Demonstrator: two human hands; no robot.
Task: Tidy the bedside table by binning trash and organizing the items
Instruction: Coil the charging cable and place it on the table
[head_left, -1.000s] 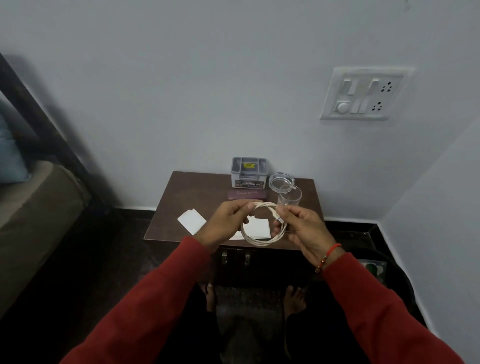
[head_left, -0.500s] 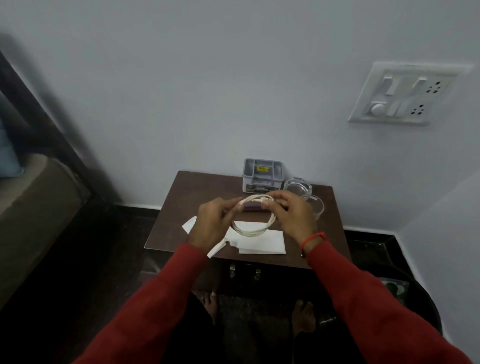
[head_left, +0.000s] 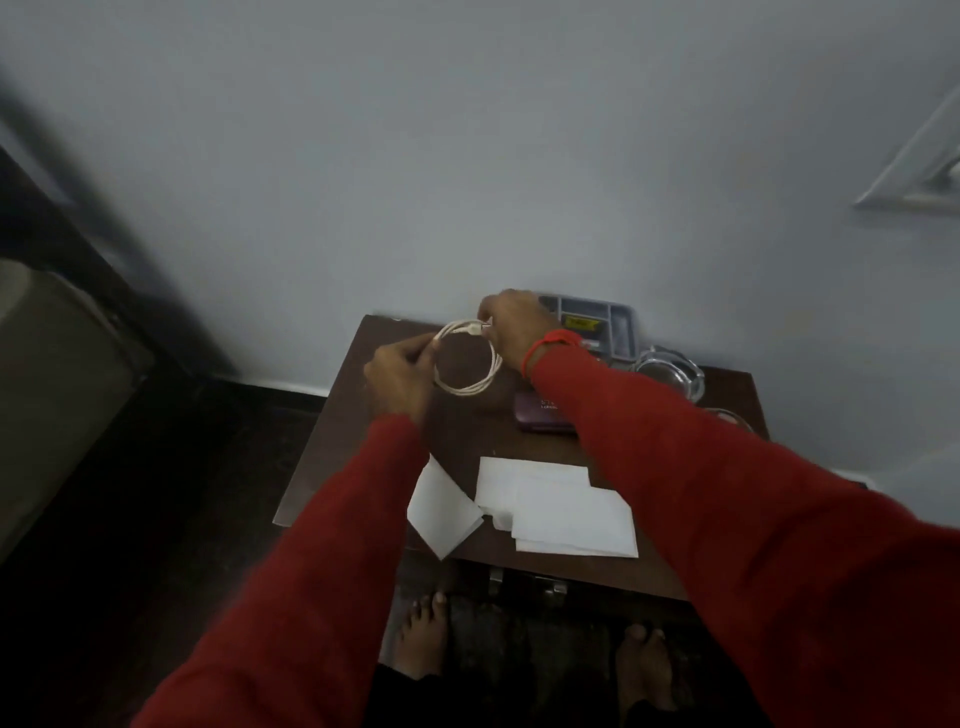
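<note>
Head view: left hand (head_left: 397, 382) and right hand (head_left: 511, 327) apparently pinch coiled cable (head_left: 467, 358).

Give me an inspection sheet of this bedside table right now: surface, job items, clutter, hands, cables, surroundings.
Surface: brown bedside table against the wall, partly covered.
Job's things: grey compartment tray at the back, purple case in front of it, clear glass dish to the right; another glass item beside the dish is mostly hidden by the sleeve.
Clutter: white papers loose and overlapping near the front edge.
Hands: left hand and right hand both grip the cable loop above the table's back left.
Cables: white cable coiled into a loop, connector end at the right hand.
Surroundings: plain wall, switch plate upper right, bed edge at left, dark floor, bare feet below.
</note>
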